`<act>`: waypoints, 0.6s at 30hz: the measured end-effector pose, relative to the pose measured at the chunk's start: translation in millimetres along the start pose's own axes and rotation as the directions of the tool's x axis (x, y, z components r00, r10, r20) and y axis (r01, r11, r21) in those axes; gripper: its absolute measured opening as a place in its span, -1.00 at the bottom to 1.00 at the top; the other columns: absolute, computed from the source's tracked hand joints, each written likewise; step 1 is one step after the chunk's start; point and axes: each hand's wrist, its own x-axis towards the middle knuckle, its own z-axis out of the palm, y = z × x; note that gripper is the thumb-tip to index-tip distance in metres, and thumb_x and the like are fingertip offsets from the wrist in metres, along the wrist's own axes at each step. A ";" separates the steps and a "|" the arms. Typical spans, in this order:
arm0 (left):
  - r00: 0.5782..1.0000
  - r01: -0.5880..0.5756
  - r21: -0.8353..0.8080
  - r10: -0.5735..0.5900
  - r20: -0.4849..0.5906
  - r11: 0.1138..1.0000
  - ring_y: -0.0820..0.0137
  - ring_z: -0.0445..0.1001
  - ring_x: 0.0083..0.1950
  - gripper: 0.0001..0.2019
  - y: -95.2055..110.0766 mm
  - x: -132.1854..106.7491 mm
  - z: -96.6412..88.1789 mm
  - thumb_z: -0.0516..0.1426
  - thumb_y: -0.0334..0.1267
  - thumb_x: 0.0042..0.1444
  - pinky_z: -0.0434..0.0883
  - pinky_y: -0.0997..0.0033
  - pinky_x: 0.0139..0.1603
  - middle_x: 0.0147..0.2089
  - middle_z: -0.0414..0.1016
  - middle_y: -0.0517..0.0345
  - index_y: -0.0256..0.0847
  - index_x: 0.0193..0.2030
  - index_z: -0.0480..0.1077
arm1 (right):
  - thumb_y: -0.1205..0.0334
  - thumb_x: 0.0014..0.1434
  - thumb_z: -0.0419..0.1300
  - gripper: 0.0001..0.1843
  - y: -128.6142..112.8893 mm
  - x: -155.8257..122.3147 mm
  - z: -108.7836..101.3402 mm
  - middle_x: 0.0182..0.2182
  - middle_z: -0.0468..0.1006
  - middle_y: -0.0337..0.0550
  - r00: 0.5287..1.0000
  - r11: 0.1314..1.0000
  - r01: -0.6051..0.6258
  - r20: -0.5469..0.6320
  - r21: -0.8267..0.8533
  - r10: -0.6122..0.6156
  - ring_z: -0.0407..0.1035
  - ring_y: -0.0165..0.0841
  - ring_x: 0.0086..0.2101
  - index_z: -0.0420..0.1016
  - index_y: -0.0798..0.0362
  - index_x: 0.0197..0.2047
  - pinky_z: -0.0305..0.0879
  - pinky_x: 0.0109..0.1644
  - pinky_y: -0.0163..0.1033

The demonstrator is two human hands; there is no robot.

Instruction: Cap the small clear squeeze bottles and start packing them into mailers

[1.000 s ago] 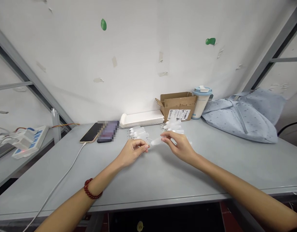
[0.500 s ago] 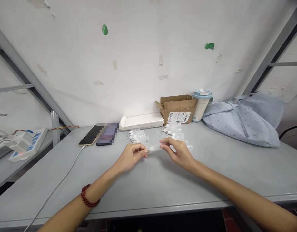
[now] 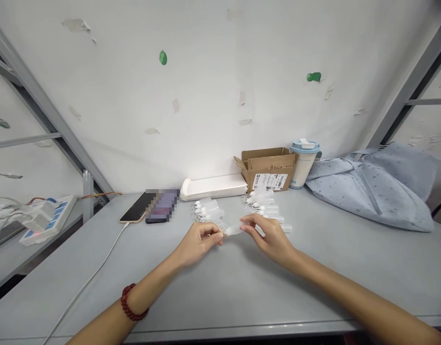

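Note:
A small clear plastic tube with a whitish tip is held level between my two hands, just above the table. My left hand pinches at its tip end, where a thin string seems to run; the fingers partly hide this spot. My right hand grips the other end between thumb and forefinger. Behind my left hand lies a group of similar tubes with white tips and thin string loops. Another group of such tubes lies behind my right hand, which partly covers it.
A stack of white envelopes or sleeves, an open cardboard box and a lidded cup stand along the wall. Blue cloth lies right. Two phones and a white cable are left, near a power strip.
The camera view has tilted slightly upward, so everything sits a little lower and further right. Both hands keep their hold on the tube, nearly unchanged.

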 end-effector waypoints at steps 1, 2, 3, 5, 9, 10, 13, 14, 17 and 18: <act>1.000 -0.001 -0.007 0.001 0.008 1.000 0.47 0.28 -0.46 -0.72 0.2 0.5 -0.5 0.08 -0.10 0.07 0.23 0.50 -0.42 -0.48 0.42 0.12 -0.31 -0.42 0.42 | 0.15 0.24 0.00 -0.78 -0.4 1.3 -1.1 -0.54 0.45 -0.21 1.000 1.000 -0.002 0.006 0.000 0.002 0.33 -0.43 -0.53 0.39 0.09 -0.27 0.27 -0.44 -0.35; 1.000 0.000 -0.017 0.000 0.016 1.000 0.48 0.27 -0.46 -0.71 0.6 1.1 -1.2 0.08 -0.09 0.07 0.23 0.49 -0.42 -0.47 0.43 0.12 -0.31 -0.42 0.43 | 0.16 0.24 0.00 -0.78 -0.9 2.6 -2.4 -0.53 0.45 -0.20 1.000 1.000 -0.004 0.012 -0.001 0.004 0.34 -0.43 -0.52 0.39 0.08 -0.27 0.28 -0.42 -0.34; 1.000 0.002 -0.031 -0.002 0.022 1.000 0.48 0.27 -0.47 -0.70 1.0 1.9 -1.9 0.07 -0.08 0.08 0.23 0.49 -0.43 -0.46 0.44 0.10 -0.31 -0.43 0.43 | 0.16 0.24 0.00 -0.78 -1.5 3.9 -4.0 -0.52 0.46 -0.20 1.000 1.000 -0.007 0.014 -0.001 0.007 0.34 -0.42 -0.51 0.39 0.08 -0.27 0.28 -0.41 -0.33; 1.000 0.009 -0.063 -0.008 0.024 0.998 0.50 0.26 -0.50 -0.66 1.6 3.7 -3.7 0.05 -0.06 0.10 0.23 0.49 -0.44 -0.43 0.46 0.08 -0.32 -0.46 0.43 | 0.16 0.24 0.00 -0.80 -2.3 5.9 -7.1 -0.51 0.47 -0.19 1.000 1.000 -0.017 0.014 -0.003 0.017 0.35 -0.41 -0.49 0.40 0.06 -0.27 0.30 -0.40 -0.32; 0.999 0.032 -0.111 -0.032 -0.003 0.993 0.52 0.26 -0.51 -0.62 0.8 7.1 -6.7 0.03 -0.05 0.11 0.24 0.49 -0.45 -0.37 0.48 0.04 -0.32 -0.51 0.42 | 0.16 0.23 0.02 -0.81 -1.5 7.4 -11.3 -0.50 0.47 -0.19 0.998 0.998 -0.061 0.009 0.002 0.061 0.36 -0.41 -0.48 0.40 0.05 -0.26 0.28 -0.47 -0.35; 0.999 0.037 -0.116 -0.037 -0.005 0.993 0.52 0.27 -0.50 -0.63 0.2 7.5 -7.1 0.04 -0.05 0.10 0.24 0.50 -0.46 -0.38 0.47 0.05 -0.32 -0.50 0.43 | 0.16 0.22 0.02 -0.81 -0.9 7.4 -11.7 -0.49 0.48 -0.19 0.997 0.997 -0.074 0.005 0.008 0.074 0.36 -0.41 -0.47 0.40 0.05 -0.26 0.28 -0.50 -0.36; 0.999 0.043 -0.116 -0.042 0.008 0.992 0.49 0.29 -0.47 -0.68 -2.1 7.6 -6.9 0.07 -0.06 0.07 0.22 0.53 -0.50 -0.43 0.45 0.10 -0.30 -0.43 0.44 | 0.17 0.22 0.03 -0.82 0.6 7.1 -11.1 -0.47 0.48 -0.18 0.996 0.995 -0.094 -0.002 0.025 0.094 0.37 -0.41 -0.46 0.40 0.06 -0.25 0.26 -0.52 -0.38; 0.999 0.045 -0.114 -0.043 0.017 0.992 0.49 0.29 -0.47 -0.70 -2.8 7.3 -6.4 0.09 -0.07 0.06 0.22 0.53 -0.50 -0.44 0.44 0.11 -0.30 -0.40 0.44 | 0.18 0.21 0.04 -0.82 0.8 6.8 -10.4 -0.47 0.49 -0.18 0.996 0.995 -0.092 0.002 0.028 0.091 0.37 -0.41 -0.46 0.40 0.06 -0.25 0.27 -0.51 -0.38; 0.998 0.049 -0.105 -0.046 0.034 0.993 0.50 0.28 -0.48 -0.72 -3.4 6.5 -5.5 0.10 -0.08 0.04 0.21 0.54 -0.50 -0.47 0.43 0.14 -0.30 -0.39 0.43 | 0.19 0.22 0.04 -0.83 0.2 5.8 -7.9 -0.49 0.48 -0.19 0.996 0.996 -0.081 0.036 0.029 0.079 0.37 -0.41 -0.46 0.41 0.06 -0.26 0.28 -0.47 -0.36; 0.998 0.053 -0.099 -0.050 0.037 0.994 0.50 0.28 -0.48 -0.72 -2.8 6.3 -6.0 0.10 -0.08 0.04 0.21 0.53 -0.49 -0.48 0.43 0.14 -0.30 -0.40 0.42 | 0.19 0.22 0.04 -0.83 0.0 5.7 -7.3 -0.49 0.48 -0.19 0.995 0.996 -0.084 0.052 0.028 0.082 0.38 -0.40 -0.45 0.41 0.06 -0.25 0.28 -0.47 -0.36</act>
